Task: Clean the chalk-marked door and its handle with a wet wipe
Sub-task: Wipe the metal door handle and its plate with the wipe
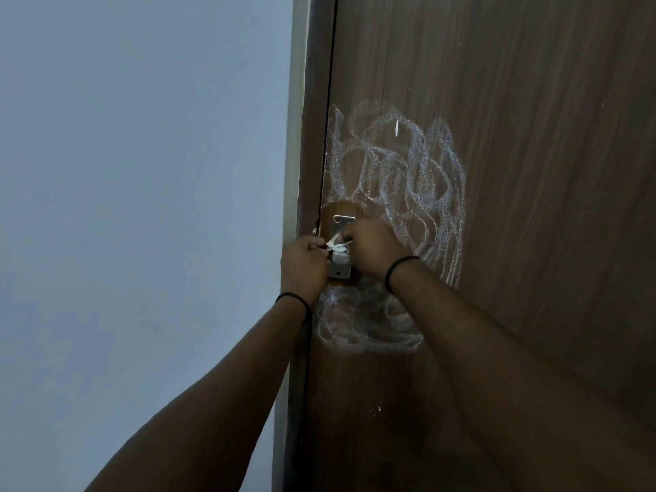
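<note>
Near the door's left edge, my left hand and right hand both pinch the crumpled wet wipe against the metal handle plate; chalk scribbles lie above and below it.

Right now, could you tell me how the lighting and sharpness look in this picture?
Head view: dim, bluish light; chalk scribbles on the door stay readable; handle plate shows slight sheen; wipe small and soft between both hands; frame edges lean from wide-angle distortion.
</note>
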